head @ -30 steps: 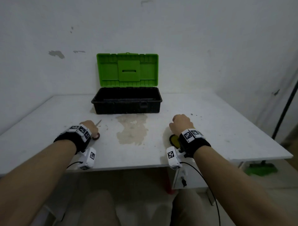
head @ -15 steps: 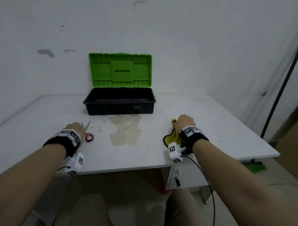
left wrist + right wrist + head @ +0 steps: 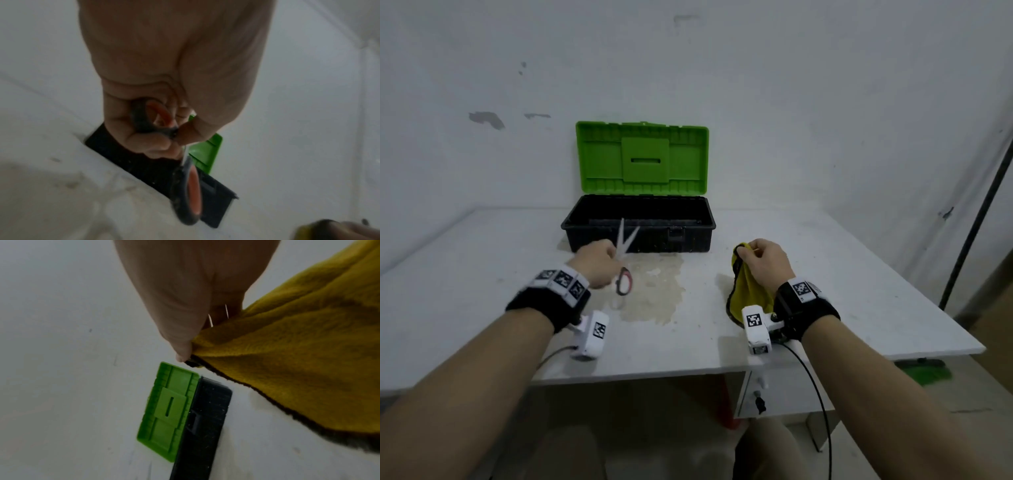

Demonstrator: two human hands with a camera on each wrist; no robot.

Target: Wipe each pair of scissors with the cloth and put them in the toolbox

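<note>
My left hand [image 3: 595, 262] grips a pair of scissors [image 3: 624, 263] with black and red handles, lifted off the table, the blades parted and pointing up toward the toolbox. In the left wrist view my fingers curl round one handle ring of the scissors [image 3: 188, 191] while the other ring hangs below my left hand [image 3: 164, 133]. My right hand [image 3: 765, 262] pinches a yellow cloth [image 3: 748, 291] by its top, and the cloth [image 3: 298, 361] hangs down to the table. The toolbox [image 3: 638, 224], black with a green lid [image 3: 642, 157] standing open, sits at the back middle.
The white table [image 3: 482, 291] has a brownish stain [image 3: 657, 291] in front of the toolbox. A wall stands right behind the toolbox. The table's right edge drops to the floor, where a dark pole [image 3: 976, 219] leans and a green object [image 3: 924, 371] lies.
My left hand has picked the scissors up off the table and moved right toward the toolbox. My right hand has lifted the yellow cloth by its top.
</note>
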